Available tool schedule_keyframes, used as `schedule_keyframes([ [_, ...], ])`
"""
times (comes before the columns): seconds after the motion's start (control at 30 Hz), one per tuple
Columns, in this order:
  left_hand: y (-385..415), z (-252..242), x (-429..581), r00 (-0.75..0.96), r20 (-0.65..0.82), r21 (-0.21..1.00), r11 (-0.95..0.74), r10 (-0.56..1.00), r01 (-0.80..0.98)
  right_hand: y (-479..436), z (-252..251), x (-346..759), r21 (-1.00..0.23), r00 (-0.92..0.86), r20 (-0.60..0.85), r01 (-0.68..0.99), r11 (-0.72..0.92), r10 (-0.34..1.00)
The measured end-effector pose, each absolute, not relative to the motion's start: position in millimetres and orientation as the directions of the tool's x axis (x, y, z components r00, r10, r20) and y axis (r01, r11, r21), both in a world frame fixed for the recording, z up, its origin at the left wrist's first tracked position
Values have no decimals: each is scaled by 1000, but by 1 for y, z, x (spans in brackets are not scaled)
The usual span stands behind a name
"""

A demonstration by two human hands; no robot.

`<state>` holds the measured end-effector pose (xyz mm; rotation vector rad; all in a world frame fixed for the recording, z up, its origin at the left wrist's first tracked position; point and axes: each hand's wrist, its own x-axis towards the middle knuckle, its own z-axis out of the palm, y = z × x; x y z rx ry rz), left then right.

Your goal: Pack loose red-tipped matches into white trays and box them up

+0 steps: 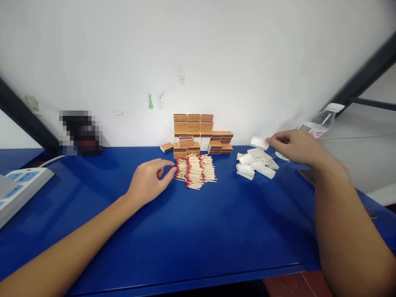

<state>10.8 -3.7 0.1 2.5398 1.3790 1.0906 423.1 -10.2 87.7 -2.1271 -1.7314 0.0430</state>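
Observation:
My left hand (150, 179) rests at the left edge of a pile of red-tipped matches (194, 171). Its thumb and forefinger are curved, with a small gap between their tips by the match heads, and no match shows between them. On the right, my right hand (292, 144) pinches a white matchbox tray (259, 142) at its right end, just above a loose heap of white matchbox trays (258, 163). Behind the matches, orange-and-brown matchboxes (193, 126) are stacked against the wall. One matchbox (167, 147) lies apart at the left of the stack.
A clear plastic bottle (324, 117) stands behind my right forearm, and a dark phone-like object (306, 176) lies partly under that arm. A white power strip (26, 187) sits at the left on the blue table (198, 235). A pixelated dark object (82, 132) is by the wall.

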Motion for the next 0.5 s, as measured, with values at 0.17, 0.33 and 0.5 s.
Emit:
schedule_keyframes([
  [0.17,-3,0,11,351,548,361,-593,759,719,-18,86,455,-453,40,-163,885,-111,986],
  [0.33,-1,1,10,342,554,351,-585,759,731,-23,76,480,-495,-126,-429,861,-116,894],
  [0.5,13,13,0,255,542,342,-487,801,804,-17,72,471,-466,-119,-397,880,-89,910],
])
